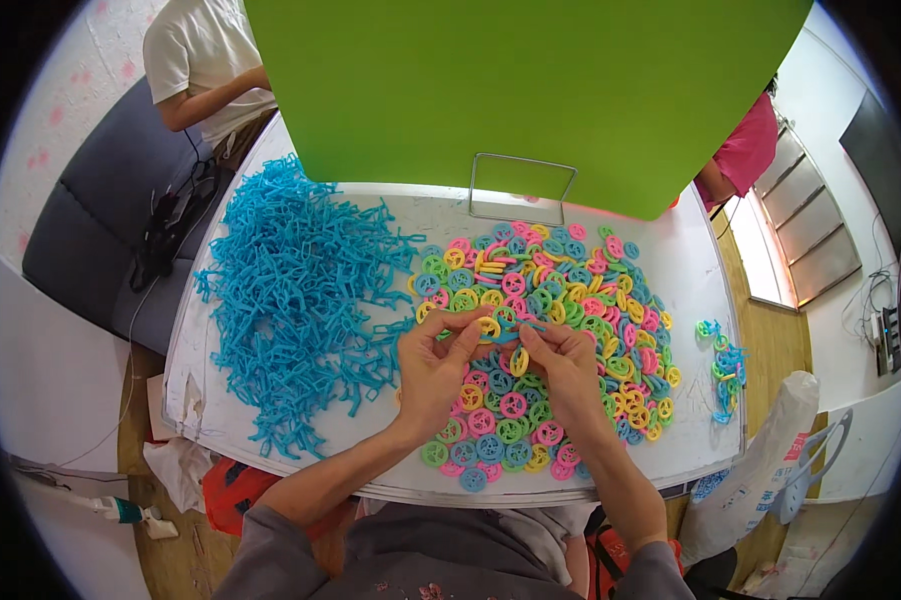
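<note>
Over the near part of the white table, both my hands meet in front of my chest. A yellow spoked plastic wheel (488, 329) is pinched between the thumb and fingers of my left hand (432, 368). My right hand (568, 378) grips a small blue plastic frame (510, 334), and another yellow wheel (519, 362) hangs beside its fingertips. The two parts touch or nearly touch; the fingers hide exactly how they join. Beneath and around my hands spreads a pile of pink, green, yellow and blue wheels (511, 431). To the left lies a heap of blue plastic frames (295, 290).
A large green panel (530, 90) stands across the table's far side, with a bent metal wire stand (472, 187) before it. Several joined pieces (727, 372) lie at the table's right edge. People sit beyond, in white (205, 60) and pink (750, 140). A white sack (760, 480) stands right.
</note>
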A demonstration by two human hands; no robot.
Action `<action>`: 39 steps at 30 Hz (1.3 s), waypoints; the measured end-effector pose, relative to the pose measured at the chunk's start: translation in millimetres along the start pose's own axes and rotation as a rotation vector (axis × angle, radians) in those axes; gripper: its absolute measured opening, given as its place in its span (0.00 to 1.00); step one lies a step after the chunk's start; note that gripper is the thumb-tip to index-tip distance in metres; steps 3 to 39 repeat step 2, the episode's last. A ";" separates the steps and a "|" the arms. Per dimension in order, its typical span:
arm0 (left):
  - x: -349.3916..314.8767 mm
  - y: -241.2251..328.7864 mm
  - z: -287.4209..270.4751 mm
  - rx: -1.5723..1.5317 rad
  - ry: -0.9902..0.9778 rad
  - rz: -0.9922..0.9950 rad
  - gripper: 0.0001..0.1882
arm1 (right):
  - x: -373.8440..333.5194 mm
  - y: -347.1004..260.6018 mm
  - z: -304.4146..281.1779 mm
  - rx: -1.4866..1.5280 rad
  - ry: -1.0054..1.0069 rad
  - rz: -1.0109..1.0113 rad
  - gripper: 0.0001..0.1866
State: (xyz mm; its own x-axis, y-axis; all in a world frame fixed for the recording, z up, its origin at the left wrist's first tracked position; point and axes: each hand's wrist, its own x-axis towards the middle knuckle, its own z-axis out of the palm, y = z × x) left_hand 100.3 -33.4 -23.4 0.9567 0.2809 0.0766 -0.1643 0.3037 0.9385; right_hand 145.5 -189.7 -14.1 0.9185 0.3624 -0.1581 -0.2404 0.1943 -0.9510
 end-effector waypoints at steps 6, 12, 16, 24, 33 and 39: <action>-0.6 -1.3 1.2 -0.019 -0.020 0.041 0.09 | 1.1 0.0 -1.9 0.038 -0.007 0.053 0.14; -0.6 -1.3 1.2 -0.019 -0.020 0.041 0.09 | 1.1 0.0 -1.9 0.038 -0.007 0.053 0.14; -0.6 -1.3 1.2 -0.019 -0.020 0.041 0.09 | 1.1 0.0 -1.9 0.038 -0.007 0.053 0.14; -0.6 -1.3 1.2 -0.019 -0.020 0.041 0.09 | 1.1 0.0 -1.9 0.038 -0.007 0.053 0.14; -0.6 -1.3 1.2 -0.019 -0.020 0.041 0.09 | 1.1 0.0 -1.9 0.038 -0.007 0.053 0.14; -0.6 -1.3 1.2 -0.019 -0.020 0.041 0.09 | 1.1 0.0 -1.9 0.038 -0.007 0.053 0.14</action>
